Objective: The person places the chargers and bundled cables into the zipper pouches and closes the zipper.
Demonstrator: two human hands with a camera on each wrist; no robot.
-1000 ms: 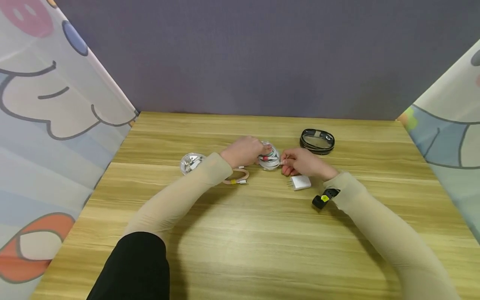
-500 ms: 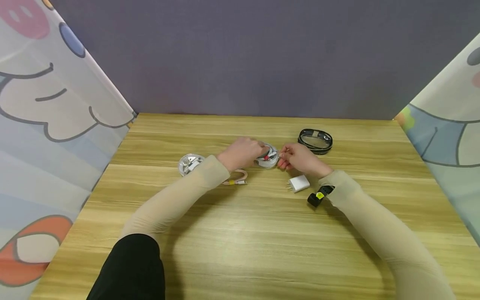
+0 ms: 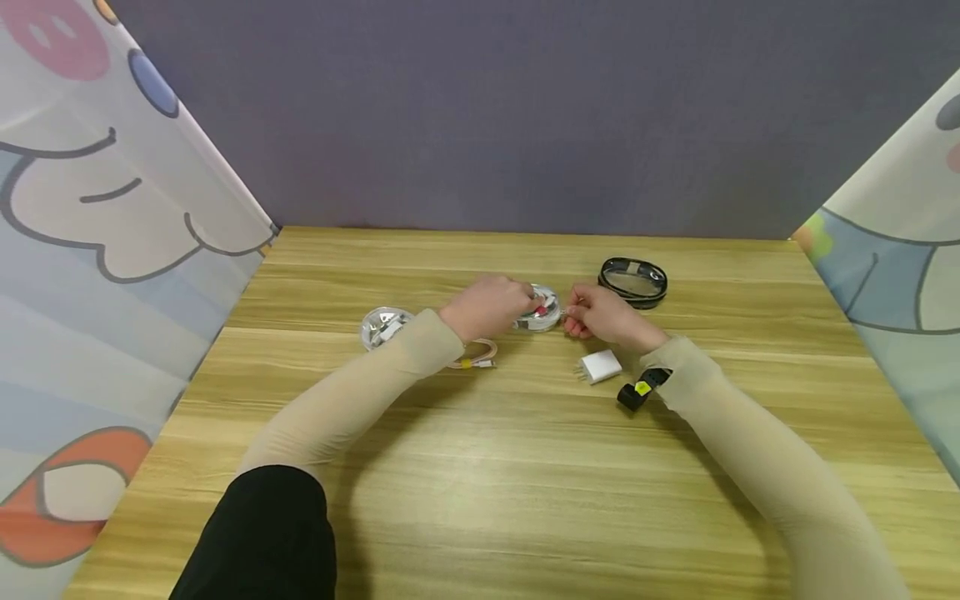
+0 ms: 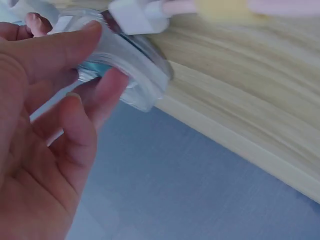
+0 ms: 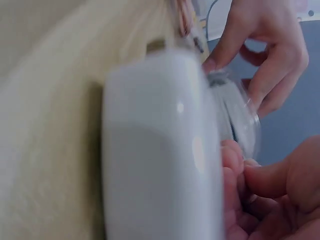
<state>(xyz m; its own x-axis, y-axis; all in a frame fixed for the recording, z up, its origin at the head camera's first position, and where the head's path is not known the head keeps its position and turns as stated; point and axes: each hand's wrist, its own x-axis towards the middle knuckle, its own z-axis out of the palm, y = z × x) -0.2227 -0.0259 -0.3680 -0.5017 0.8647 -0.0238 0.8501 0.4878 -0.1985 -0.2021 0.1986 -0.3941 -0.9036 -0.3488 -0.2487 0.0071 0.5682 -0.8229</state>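
Two hands meet at centre frame: the left hand (image 3: 487,305) grips a round clear cable case (image 3: 542,309) on the tabletop (image 3: 480,467), the right hand (image 3: 604,320) pinches its white cable end. The light case could tip or skid if the pull outruns the left hand's grip.

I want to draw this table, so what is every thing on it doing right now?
Round clear case: tipped up off the table, gripped by the left hand.
Right hand: fingers pinch something small at the case's edge.
Second clear case: lying flat, untouched.
Pink cable: coiled, lying flat.
White plug: lying on its side.
Black case: lying flat, closed.
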